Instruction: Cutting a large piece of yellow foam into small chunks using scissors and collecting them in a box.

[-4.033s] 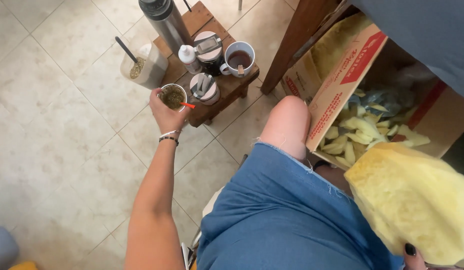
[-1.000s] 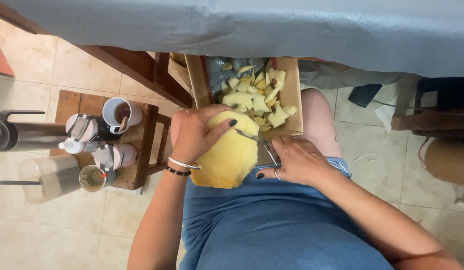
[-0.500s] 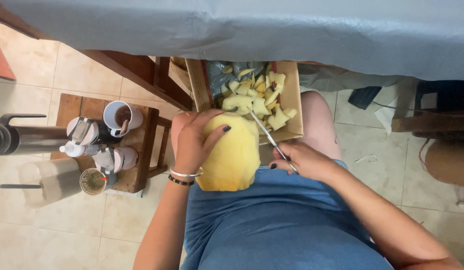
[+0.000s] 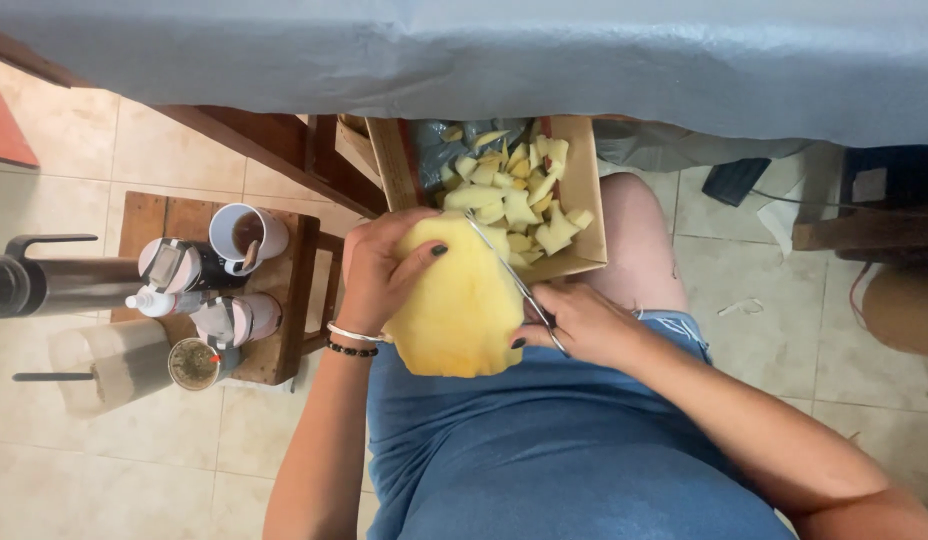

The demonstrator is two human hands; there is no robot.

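Head camera, looking straight down at a seated person's lap. The left hand (image 4: 384, 268) is clamped on the upper left edge of a large piece of yellow foam (image 4: 456, 308), thumb lying over its top face, fingers wrapped behind. The forearm runs up from the bottom of the view, with a silver bangle (image 4: 352, 333) and a dark bead bracelet (image 4: 352, 350) at the wrist. The right hand (image 4: 581, 322) is closed through the handles of a pair of scissors (image 4: 514, 280); its forearm enters from the lower right. The blades angle up and to the left across the foam's upper right edge. Whether the blades are parted or closed cannot be told. The two hands sit close together, either side of the foam, which rests over the blue denim shorts (image 4: 544, 450) just below the box.

Directly above the foam stands an open cardboard box (image 4: 584, 190) holding small cut yellow foam pieces (image 4: 514, 195); its near edge lies just beside the foam. A pale blue cloth (image 4: 484, 50) covers the table across the top. To the left, a low wooden stool (image 4: 284, 300) carries a white mug (image 4: 246, 232), several small containers and a white squeeze bottle (image 4: 162, 300). A steel flask (image 4: 54, 283) overlaps its left side. The floor is beige tile (image 4: 134, 460).
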